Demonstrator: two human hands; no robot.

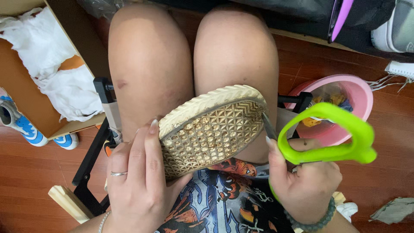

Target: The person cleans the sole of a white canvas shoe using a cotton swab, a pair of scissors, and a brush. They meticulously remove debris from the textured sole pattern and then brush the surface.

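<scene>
Head view: my left hand (138,181) sits at lower centre-left, fingers closed over the heel end of a shoe (211,129) held sole-up across my knees, with a ring on one finger. My right hand (304,179), lower right, is closed around green-handled scissors (327,133); their metal tip touches the sole's edge at the toe end, right of centre. I see the sole is cream, with a diamond tread packed with grit. Behind the scissors, right of my knee, a pink bowl (360,97) holds scraps on the wooden floor (34,172). A cardboard box (26,95) with white paper (47,47) fills the upper left, and a blue-and-white sneaker (21,125) lies at the left edge beside it.
</scene>
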